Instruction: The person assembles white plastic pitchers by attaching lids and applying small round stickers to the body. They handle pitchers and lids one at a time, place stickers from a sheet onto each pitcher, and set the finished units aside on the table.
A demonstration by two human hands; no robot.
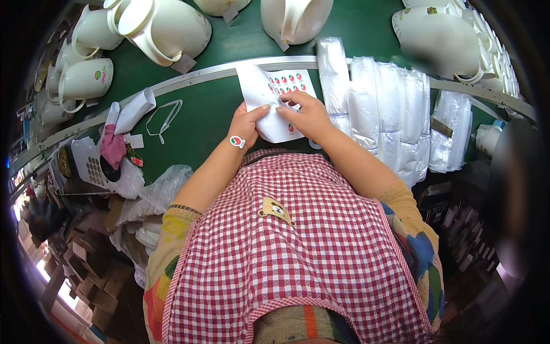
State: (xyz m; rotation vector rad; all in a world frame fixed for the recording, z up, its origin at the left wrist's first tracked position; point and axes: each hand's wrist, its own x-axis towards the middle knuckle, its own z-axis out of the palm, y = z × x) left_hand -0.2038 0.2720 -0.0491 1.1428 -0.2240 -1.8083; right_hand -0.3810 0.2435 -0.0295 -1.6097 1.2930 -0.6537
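My left hand (246,124) grips the left edge of a white sticker sheet (278,126), its thumb lying on top. Red and green oval stickers (289,78) stand in rows on the sheet's upper right part. The sheet's upper left part is bent up, with its blank white side showing. My right hand (309,114) is closed over the sheet's right side, thumb and fingers pinching at it; whether a loose sticker is between the fingertips I cannot tell. One round sticker (237,141) is stuck on my left wrist.
Cream-white jugs (166,34) with handles and hanging tags stand beyond the metal rail (212,74), more of them at far left and far right. Bundles of clear plastic bags (389,109) lie to the right. Left are a white loop of strap (164,121) and a pink cloth (112,146).
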